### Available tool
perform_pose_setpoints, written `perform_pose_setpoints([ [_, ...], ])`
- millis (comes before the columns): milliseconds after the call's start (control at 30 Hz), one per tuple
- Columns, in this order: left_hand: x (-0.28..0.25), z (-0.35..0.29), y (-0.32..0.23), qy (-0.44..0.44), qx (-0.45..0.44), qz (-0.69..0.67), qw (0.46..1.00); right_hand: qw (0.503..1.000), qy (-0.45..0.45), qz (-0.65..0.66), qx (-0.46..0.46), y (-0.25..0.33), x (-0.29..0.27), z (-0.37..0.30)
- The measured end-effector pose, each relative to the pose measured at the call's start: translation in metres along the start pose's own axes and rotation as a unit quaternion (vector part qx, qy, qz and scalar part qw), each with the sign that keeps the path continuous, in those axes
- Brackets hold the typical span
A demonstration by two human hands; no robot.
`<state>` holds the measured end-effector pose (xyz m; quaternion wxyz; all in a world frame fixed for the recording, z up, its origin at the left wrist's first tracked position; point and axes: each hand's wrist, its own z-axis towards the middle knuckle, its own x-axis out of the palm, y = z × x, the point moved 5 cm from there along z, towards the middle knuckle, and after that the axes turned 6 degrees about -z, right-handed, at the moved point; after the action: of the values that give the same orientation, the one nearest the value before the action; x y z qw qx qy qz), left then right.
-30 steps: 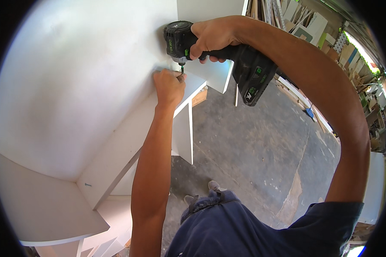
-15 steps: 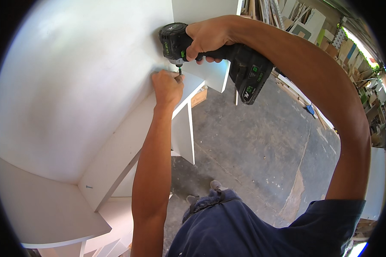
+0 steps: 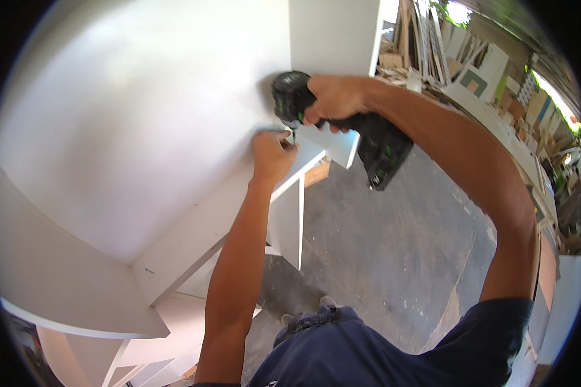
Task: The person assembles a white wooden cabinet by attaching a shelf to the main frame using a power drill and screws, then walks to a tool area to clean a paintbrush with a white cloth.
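Observation:
My right hand (image 3: 339, 98) is wrapped round the grip of a black cordless impact driver (image 3: 292, 93) with green marks. Its bit (image 3: 294, 134) points down toward a white ledge panel (image 3: 308, 157), in the corner by an upright panel. My left hand (image 3: 272, 157) is closed right at the bit's tip, thumb and fingers pinched together. Whatever they pinch is hidden by the fingers and too small to make out. A large white board (image 3: 142, 129) rises behind both hands.
A screw (image 3: 149, 271) sticks out of the white panel at lower left. Beneath the ledge hangs another white panel (image 3: 292, 219), above the grey concrete floor (image 3: 381, 238). Offcuts and boards (image 3: 426, 45) lean at the far right.
The whole view has shifted, so hands, driver and white panels appear lower and farther right. Both hands keep the same hold, with the driver's bit still at the left fingers.

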<state>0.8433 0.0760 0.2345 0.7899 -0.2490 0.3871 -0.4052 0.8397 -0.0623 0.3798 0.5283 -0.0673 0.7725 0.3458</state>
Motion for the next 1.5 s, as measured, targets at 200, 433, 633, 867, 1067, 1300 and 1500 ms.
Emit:
perform_pose_setpoints([
  [200,-0.045,-0.059,-0.064,-0.077,0.029,0.003,0.997,0.996,-0.062,-0.045,-0.040,0.000,-0.007,-0.045],
  [433,-0.143,-0.225,-0.134,-0.071,0.010,-0.032,0.997,0.966,-0.114,0.116,-0.201,0.012,0.035,-0.090],
  [633,-0.275,-0.335,-0.192,-0.395,0.185,0.033,0.899,0.965,-0.075,0.154,-0.199,-0.024,0.078,-0.119],
  [867,-0.438,-0.337,-0.098,-0.374,-0.196,0.337,0.842,0.932,0.003,0.268,-0.243,-0.011,0.117,-0.094],
  [1067,-0.454,-0.284,-0.007,-0.237,-0.304,0.447,0.807,0.942,0.046,0.203,-0.262,-0.008,0.110,-0.076],
  [1300,-0.482,-0.302,0.033,-0.312,-0.230,0.354,0.851,0.933,0.019,0.153,-0.325,-0.004,0.112,-0.076],
  [1500,-0.429,-0.312,-0.105,-0.535,-0.053,0.358,0.763,0.946,0.019,0.187,-0.265,-0.009,0.107,-0.073],
])
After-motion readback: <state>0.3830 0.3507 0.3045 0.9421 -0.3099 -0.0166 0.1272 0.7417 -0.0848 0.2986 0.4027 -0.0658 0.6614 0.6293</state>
